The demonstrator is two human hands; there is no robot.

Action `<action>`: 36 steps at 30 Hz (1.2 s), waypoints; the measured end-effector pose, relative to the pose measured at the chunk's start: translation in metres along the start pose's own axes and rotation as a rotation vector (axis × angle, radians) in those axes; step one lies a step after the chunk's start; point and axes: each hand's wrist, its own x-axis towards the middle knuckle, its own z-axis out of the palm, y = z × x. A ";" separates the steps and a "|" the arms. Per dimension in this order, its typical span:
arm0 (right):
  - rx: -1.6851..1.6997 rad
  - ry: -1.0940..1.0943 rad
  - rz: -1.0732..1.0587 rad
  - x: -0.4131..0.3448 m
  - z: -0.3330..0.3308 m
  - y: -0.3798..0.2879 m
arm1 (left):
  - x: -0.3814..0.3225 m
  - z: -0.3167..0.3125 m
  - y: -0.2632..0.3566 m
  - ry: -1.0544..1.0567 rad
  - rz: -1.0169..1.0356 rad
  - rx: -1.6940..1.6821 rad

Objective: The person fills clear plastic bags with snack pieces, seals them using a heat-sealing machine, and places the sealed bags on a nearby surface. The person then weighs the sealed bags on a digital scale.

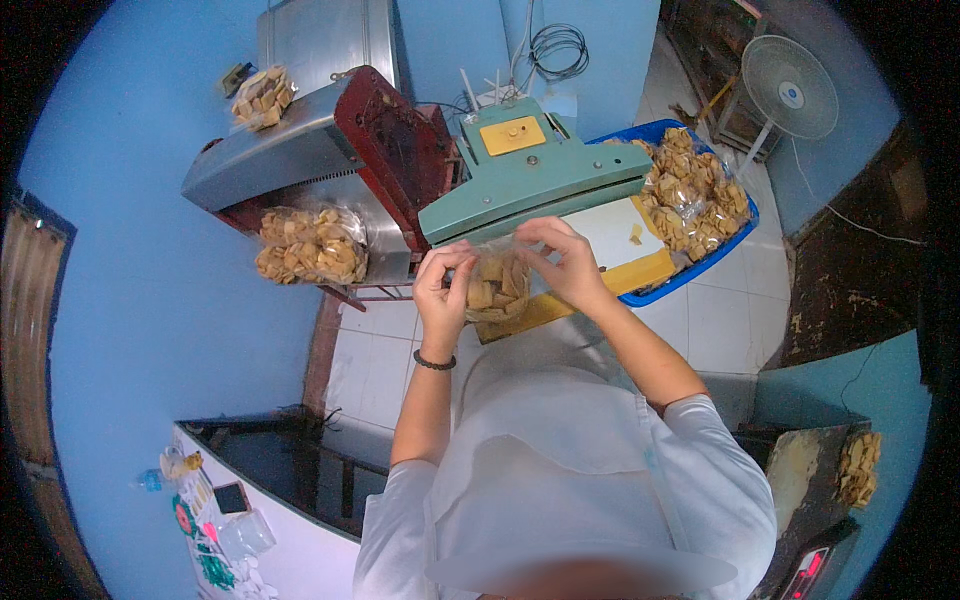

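Note:
A clear plastic bag of chips (496,292) hangs upright in front of the green sealing machine (536,180). My left hand (442,289) pinches the top left corner of the bag. At its top right edge, the thumb and fingertips of my right hand (566,259) hold the plastic. The bag's upper edge lies close under the machine's long horizontal jaw; whether it is inside the slot cannot be made out. Below the jaw is a white work plate with a yellow edge (641,276), a chip fragment (636,235) lying on it.
On the right, a blue basket (694,276) holds several filled bags (686,195). More chip bags (311,246) rest on the steel and red machine (390,150) at left. A standing fan (790,86) is behind the basket. A white table (300,555) carries a phone (232,498).

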 end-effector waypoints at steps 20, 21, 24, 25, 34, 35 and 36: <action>0.686 -0.204 0.234 0.015 -0.005 0.018 | -0.001 0.007 -0.004 -0.039 -0.030 -0.053; 0.611 -0.227 0.191 0.015 -0.006 0.015 | 0.002 0.013 -0.002 -0.021 -0.017 -0.112; 0.345 -0.256 0.048 0.015 -0.010 0.006 | 0.008 0.015 0.004 -0.091 -0.107 -0.045; 0.246 -0.249 0.040 0.017 -0.013 0.004 | 0.011 0.014 0.004 -0.135 -0.134 0.001; -0.200 -0.123 -0.242 0.016 -0.008 0.006 | 0.013 -0.001 -0.013 -0.263 -0.142 -0.060; -0.230 -0.109 -0.243 0.014 -0.007 0.006 | 0.013 -0.005 -0.012 -0.248 -0.060 0.055; -0.219 -0.112 -0.234 0.014 -0.006 0.005 | 0.014 -0.011 -0.011 -0.241 0.034 0.169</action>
